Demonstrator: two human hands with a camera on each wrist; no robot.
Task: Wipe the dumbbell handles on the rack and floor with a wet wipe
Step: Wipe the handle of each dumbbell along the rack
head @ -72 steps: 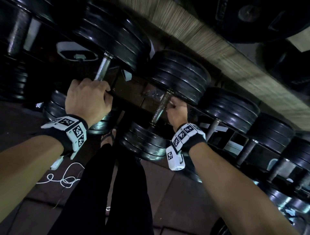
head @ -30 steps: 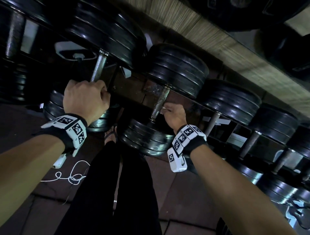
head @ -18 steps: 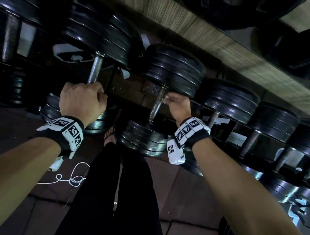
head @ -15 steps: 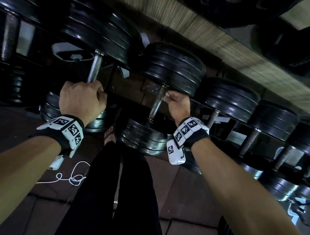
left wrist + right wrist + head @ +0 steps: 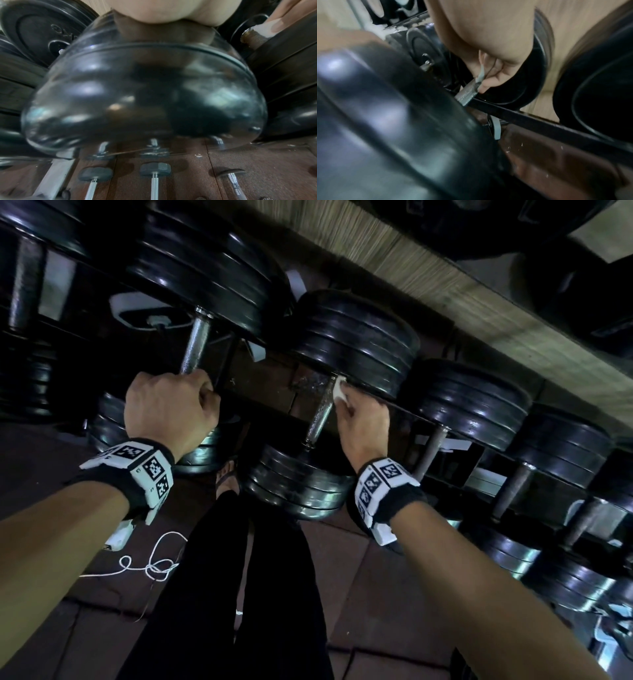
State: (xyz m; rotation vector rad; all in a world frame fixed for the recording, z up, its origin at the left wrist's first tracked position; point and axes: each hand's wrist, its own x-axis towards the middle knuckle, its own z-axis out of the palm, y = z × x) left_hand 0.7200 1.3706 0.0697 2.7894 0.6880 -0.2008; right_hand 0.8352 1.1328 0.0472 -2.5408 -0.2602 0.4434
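At the rack, right hand (image 5: pixel 363 422) pinches a wet wipe (image 5: pixel 339 392) against a dumbbell handle (image 5: pixel 320 414).
Left hand (image 5: pixel 169 405) fists round the neighbouring handle (image 5: pixel 193 345), hiding its lower end.

Dumbbells (image 5: pixel 346 405) side by side on rack (image 5: pixel 260 397), smaller dumbbells (image 5: pixel 154 175) on floor (image 5: pixel 359 577) beneath.

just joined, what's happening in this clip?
A person is cleaning black plate dumbbells on a rack. The right hand pinches a small white wet wipe against the top of one dumbbell's knurled metal handle, just under the upper black weight plates. The left hand grips the shiny metal handle of the neighbouring dumbbell to its left. The dumbbells further right are untouched.
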